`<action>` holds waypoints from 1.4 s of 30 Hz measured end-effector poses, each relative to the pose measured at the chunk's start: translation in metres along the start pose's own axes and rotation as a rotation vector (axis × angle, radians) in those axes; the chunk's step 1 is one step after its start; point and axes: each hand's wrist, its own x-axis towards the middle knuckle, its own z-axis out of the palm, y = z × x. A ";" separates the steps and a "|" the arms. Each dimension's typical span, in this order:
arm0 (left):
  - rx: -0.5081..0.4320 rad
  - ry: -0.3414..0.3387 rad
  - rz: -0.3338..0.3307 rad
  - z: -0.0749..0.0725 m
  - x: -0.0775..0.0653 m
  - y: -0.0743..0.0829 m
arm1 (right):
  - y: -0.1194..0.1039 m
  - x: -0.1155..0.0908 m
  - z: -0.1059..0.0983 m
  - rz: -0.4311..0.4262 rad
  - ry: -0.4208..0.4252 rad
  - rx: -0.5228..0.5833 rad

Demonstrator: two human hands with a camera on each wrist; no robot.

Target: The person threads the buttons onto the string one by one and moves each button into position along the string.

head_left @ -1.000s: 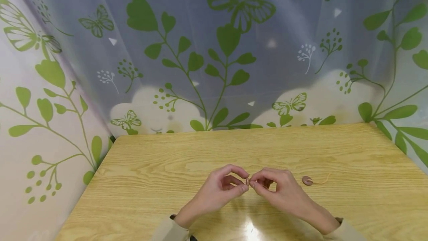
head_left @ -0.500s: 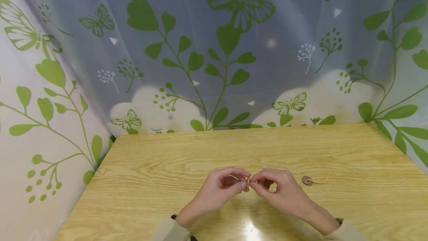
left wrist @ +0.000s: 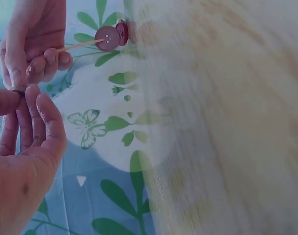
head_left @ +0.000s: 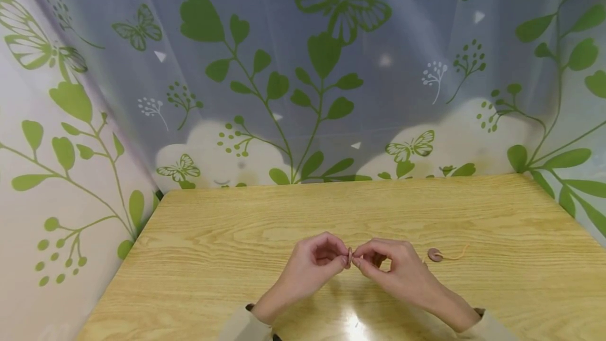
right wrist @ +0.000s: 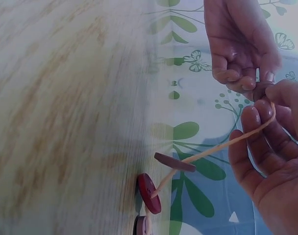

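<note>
In the head view my left hand (head_left: 314,264) pinches a brown button (head_left: 350,258) between thumb and fingers, its edge turned up. My right hand (head_left: 395,267) meets it from the right, fingertips right at the button's face. An orange cord (right wrist: 222,146) comes out of the right hand's pinch in the right wrist view and runs down through a brown button (right wrist: 174,162), a red button (right wrist: 149,193) and one more button (right wrist: 142,225) below. The cord's end at the held button is hidden by fingertips.
On the wooden table (head_left: 227,230), right of the right hand, lies a brown button (head_left: 434,255) with a loose cord tail (head_left: 456,258). A patterned curtain (head_left: 265,136) with green leaves and butterflies stands behind the table's far edge.
The left fingers have shifted their grip on the button, the index finger now bent closer to the thumb, and more of the button's edge shows. My right hand has barely moved.
</note>
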 end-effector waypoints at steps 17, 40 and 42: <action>-0.050 -0.032 0.017 -0.001 -0.001 -0.004 | 0.003 0.000 0.000 0.026 -0.016 0.017; 0.020 -0.031 -0.039 -0.010 -0.006 -0.005 | 0.006 -0.002 0.002 0.117 -0.120 0.041; 0.022 -0.027 -0.037 -0.010 -0.006 -0.005 | 0.006 -0.002 0.001 0.129 -0.129 0.039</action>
